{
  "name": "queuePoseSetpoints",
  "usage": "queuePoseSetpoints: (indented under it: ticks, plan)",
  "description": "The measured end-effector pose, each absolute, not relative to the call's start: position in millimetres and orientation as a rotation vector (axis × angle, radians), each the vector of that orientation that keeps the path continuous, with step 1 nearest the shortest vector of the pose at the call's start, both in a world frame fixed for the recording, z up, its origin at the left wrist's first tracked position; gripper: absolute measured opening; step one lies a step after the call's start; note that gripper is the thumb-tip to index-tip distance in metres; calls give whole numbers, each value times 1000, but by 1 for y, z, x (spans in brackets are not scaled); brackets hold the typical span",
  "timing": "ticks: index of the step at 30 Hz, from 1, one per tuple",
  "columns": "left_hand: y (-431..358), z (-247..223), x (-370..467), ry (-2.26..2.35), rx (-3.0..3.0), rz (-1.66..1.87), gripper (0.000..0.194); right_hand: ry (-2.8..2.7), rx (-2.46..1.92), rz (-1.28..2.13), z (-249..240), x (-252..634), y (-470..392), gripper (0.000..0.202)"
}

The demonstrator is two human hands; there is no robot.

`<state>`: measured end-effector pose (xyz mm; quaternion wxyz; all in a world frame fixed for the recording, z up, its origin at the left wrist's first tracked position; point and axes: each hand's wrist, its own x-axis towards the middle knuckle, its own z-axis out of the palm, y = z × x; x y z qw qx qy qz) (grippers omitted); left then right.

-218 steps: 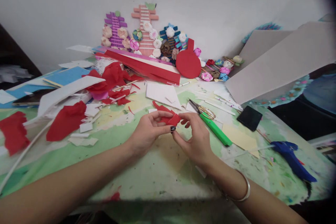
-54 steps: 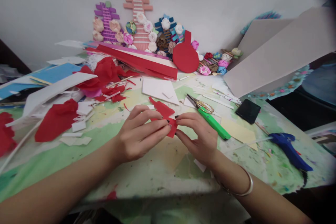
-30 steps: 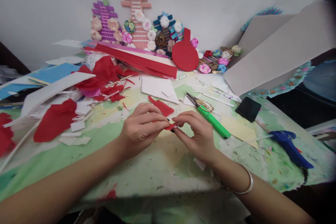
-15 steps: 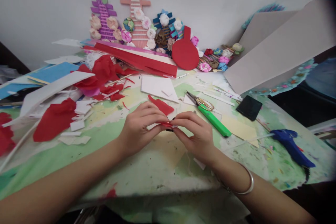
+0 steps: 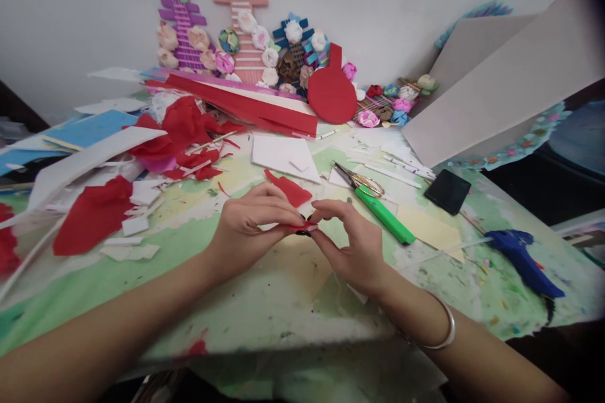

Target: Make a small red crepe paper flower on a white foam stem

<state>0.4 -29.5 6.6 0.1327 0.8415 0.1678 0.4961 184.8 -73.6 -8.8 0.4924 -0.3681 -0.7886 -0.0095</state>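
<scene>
Between my two hands is a small strip of red paper [image 5: 297, 226] with a whitish end at the right, mostly covered by fingers. My left hand [image 5: 258, 220] pinches it between thumb and fingertips. My right hand [image 5: 352, 239] has its thumb and index fingertip at the strip's right end, closed round it in a loose pinch. Just beyond the fingers a torn red paper piece [image 5: 289, 189] lies on the table. To the right of my right hand are scissors with golden handles [image 5: 368, 184] and a green box cutter [image 5: 385, 217].
A blue glue gun [image 5: 520, 261] and a black phone-like slab [image 5: 448, 192] lie at the right. Red paper scraps [image 5: 94, 217] and white board pieces [image 5: 135, 225] crowd the left. Decorated crafts [image 5: 241, 31] and a red round panel [image 5: 332, 97] lean at the back wall. A large grey board [image 5: 496, 82] stands right.
My right index finger has lifted and arched slightly, showing more of the strip's end. My left hand keeps its pinch. The whole view has shifted a little.
</scene>
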Motion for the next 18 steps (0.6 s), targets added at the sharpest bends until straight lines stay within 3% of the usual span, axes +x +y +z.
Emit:
queuePoseSetpoints:
  ticks: [9,18]
  plan:
    - [-34,11,0,421,2518,1543,13,-1861,-874,170,-8,185,-75,25]
    - [-35,11,-3,412,2630,1579,16,-1849,-851,121,3,185,-75,15]
